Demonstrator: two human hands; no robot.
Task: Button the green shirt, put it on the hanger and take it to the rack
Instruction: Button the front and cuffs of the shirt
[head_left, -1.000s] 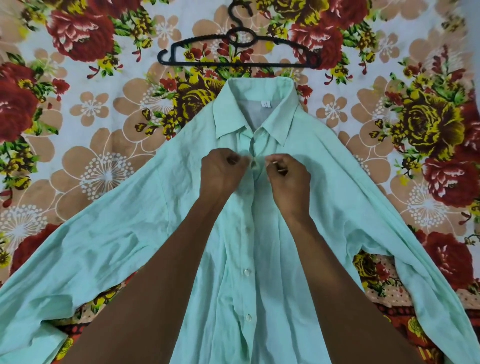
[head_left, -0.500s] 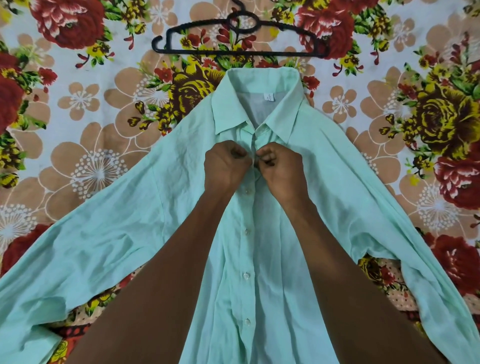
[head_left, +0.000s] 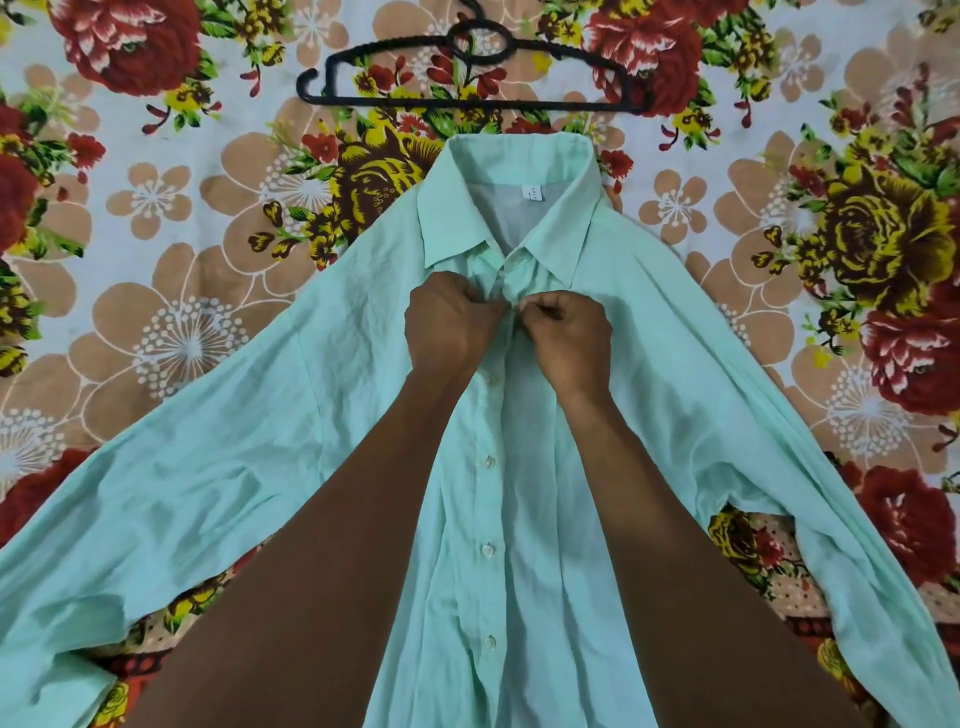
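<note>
Both hands shifted up the placket, left hand (head_left: 451, 325) and right hand (head_left: 566, 338) fingers pinching green shirt (head_left: 249, 467) below collar, hanger (head_left: 467, 78) beyond

Floral bedsheet (head_left: 156, 218), red, tan blooms

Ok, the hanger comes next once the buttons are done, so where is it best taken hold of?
Judging by its pose, take the black hanger by the neck below its hook, coming from above. It lies flat on the floral sheet beyond the green shirt's collar, hook pointing away, so the neck is the central, balanced grip and leaves both arms free to slide into the shoulders.
</note>
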